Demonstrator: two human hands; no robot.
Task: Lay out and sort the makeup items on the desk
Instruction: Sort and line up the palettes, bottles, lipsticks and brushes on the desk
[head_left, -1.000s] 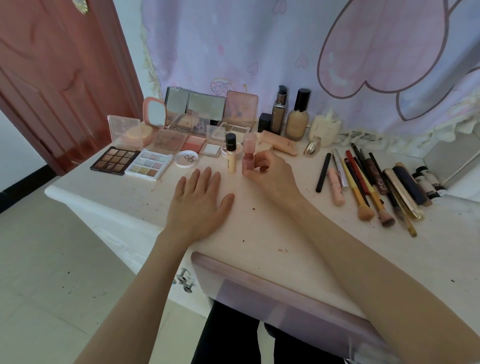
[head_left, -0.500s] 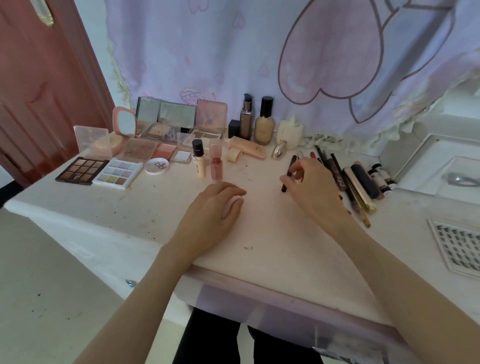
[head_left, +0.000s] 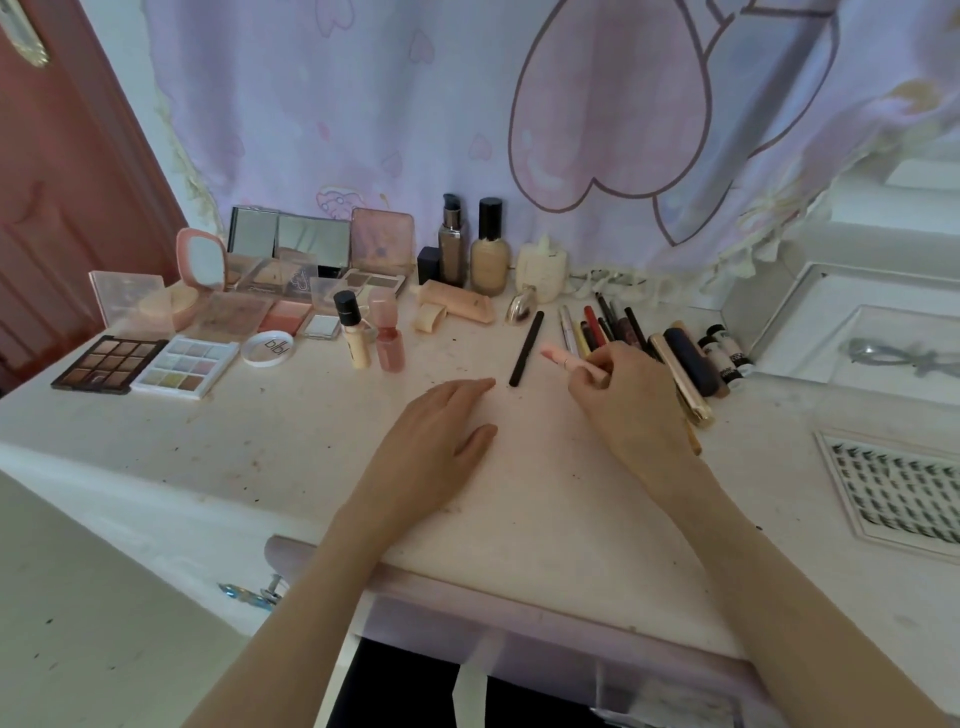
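R hand (head_left: 631, 395) pinches pink tube (head_left: 571, 360), tip pointing far-left; black pencil (head_left: 526, 349) just left; L hand (head_left: 439, 428) flat, relaxed on desk (head_left: 208, 447).

Your left hand (head_left: 439, 431) rests palm down, fingers straight and together, thumb apart. Your right hand (head_left: 631, 402) is raised slightly, fingers curled, pinching a pink tube (head_left: 569, 362). Both forearms reach forward, bare.

Soft, dim daylight filters through the curtain (head_left: 467, 104) behind the desk (head_left: 260, 457), shadows faint, wide-angle bending at the edges, slight overall softness.
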